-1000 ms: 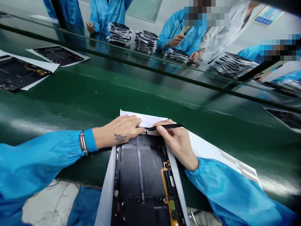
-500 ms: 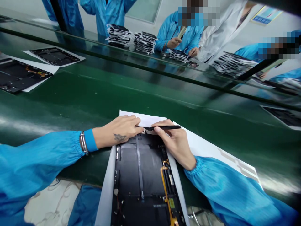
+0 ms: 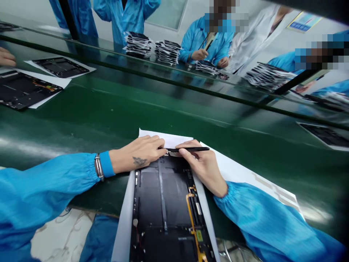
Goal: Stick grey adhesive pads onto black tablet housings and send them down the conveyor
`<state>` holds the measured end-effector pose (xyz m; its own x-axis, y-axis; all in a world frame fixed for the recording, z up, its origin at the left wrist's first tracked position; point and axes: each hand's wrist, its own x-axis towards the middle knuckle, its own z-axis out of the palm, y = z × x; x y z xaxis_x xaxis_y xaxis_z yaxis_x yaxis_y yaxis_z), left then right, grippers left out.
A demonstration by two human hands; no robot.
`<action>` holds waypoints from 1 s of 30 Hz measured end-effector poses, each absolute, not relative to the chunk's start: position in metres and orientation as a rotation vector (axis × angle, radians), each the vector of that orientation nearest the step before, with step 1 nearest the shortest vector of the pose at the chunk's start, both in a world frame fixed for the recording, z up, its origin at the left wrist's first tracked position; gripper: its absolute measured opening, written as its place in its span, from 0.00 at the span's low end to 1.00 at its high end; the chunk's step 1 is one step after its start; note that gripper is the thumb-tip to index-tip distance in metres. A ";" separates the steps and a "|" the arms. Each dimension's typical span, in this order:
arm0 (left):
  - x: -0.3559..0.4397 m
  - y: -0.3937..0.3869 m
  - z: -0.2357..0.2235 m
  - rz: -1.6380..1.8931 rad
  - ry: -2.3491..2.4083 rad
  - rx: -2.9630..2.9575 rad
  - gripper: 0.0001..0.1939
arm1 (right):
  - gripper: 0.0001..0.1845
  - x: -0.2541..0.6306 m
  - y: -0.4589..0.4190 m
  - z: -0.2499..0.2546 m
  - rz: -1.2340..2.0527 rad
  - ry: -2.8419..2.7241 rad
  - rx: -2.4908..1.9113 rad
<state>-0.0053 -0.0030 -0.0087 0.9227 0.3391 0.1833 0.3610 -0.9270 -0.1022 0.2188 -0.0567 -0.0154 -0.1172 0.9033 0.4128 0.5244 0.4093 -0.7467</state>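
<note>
In front of me lies a black tablet-like housing [image 3: 152, 196] with its inside up, showing an orange flex cable [image 3: 190, 207] along its right side. White paper [image 3: 166, 134] is under it. My right hand [image 3: 204, 163] grips a pair of black tweezers [image 3: 197, 149] almost level, tip pointing left at the far edge of the housing. Close to that tip, my left hand [image 3: 143, 153] rests on the far left corner, its fingers curled and thumb against the index finger. What these fingers pinch, if anything, is hidden.
A printed white sheet [image 3: 245, 167] lies right of the housing on the green bench [image 3: 117, 112]. More housings [image 3: 24, 89] lie on paper at the left, near another person's hand [image 3: 7, 57]. Across a raised glass shelf [image 3: 169, 74], co-workers in blue stand by stacks of paper-layered panels [image 3: 138, 45].
Another person's hand has come into view at the left edge. My hands and the tweezers stay almost in place. A co-worker across the bench has tilted a held piece.
</note>
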 end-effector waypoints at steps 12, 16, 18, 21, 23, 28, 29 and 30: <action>-0.002 -0.011 -0.006 -0.165 -0.495 -2.863 0.17 | 0.19 0.256 -0.060 -0.024 0.765 -1.271 -1.461; -0.003 -0.011 -0.008 -0.200 -0.490 -2.862 0.17 | 0.20 0.257 -0.060 -0.024 0.776 -1.299 -1.490; -0.004 -0.011 -0.009 -0.223 -0.482 -2.854 0.17 | 0.21 0.256 -0.060 -0.023 0.773 -1.308 -1.500; -0.004 -0.012 -0.010 -0.245 -0.482 -2.834 0.17 | 0.21 0.255 -0.060 -0.022 0.765 -1.309 -1.500; -0.004 -0.012 -0.010 -0.236 -0.480 -2.828 0.17 | 0.21 0.254 -0.061 -0.022 0.765 -1.316 -1.490; -0.004 -0.012 -0.010 -0.240 -0.495 -2.814 0.17 | 0.21 0.249 -0.063 -0.022 0.753 -1.311 -1.440; -0.004 -0.012 -0.010 -0.241 -0.498 -2.812 0.17 | 0.21 0.248 -0.064 -0.022 0.743 -1.300 -1.433; -0.004 -0.012 -0.010 -0.239 -0.498 -2.811 0.17 | 0.21 0.247 -0.064 -0.023 0.733 -1.290 -1.430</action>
